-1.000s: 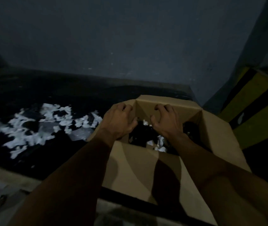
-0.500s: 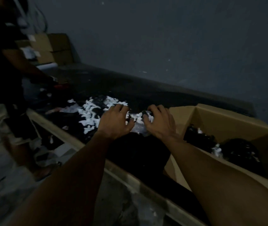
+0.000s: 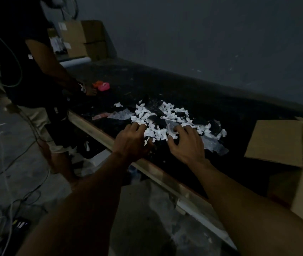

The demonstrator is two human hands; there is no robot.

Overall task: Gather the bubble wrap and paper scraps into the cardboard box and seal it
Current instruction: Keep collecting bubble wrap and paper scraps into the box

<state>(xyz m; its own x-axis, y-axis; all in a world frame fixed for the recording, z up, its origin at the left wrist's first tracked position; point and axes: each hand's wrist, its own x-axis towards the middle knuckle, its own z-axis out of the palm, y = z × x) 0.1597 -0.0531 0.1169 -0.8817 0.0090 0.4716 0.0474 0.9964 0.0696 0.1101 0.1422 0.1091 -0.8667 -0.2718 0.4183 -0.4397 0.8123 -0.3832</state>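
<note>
Many paper scraps (image 3: 158,124): seen loose and white on the dark tabletop (image 3: 220,97), under and just beyond both hands; not yet gathered.
Bubble wrap (image 3: 214,145): a clear sheet is seen lying flat just outward of the right hand (image 3: 185,145), partly covered by scraps; more of it is seen beyond the left hand (image 3: 134,143).
Left hand: fingers are spread and bent, with the tips laid on the near edge of the pile; nothing is seen enclosed.
Right hand: fingers are likewise spread and clawed over the scraps, tips touching; no pinch is shown.
Cardboard box (image 3: 276,141): set well outward of the right hand, with a flap folded out, so it is unsealed; its contents are lost in shadow.
Progress: judged to be partway. Raking the pile together is taken to be the step in hand; carrying it to the box, clearing the remainder and sealing are left.
Surroundings: another person (image 3: 27,71) is seen beyond the left hand, with a pink object (image 3: 104,86) and stacked cartons (image 3: 84,39) farther off.
</note>
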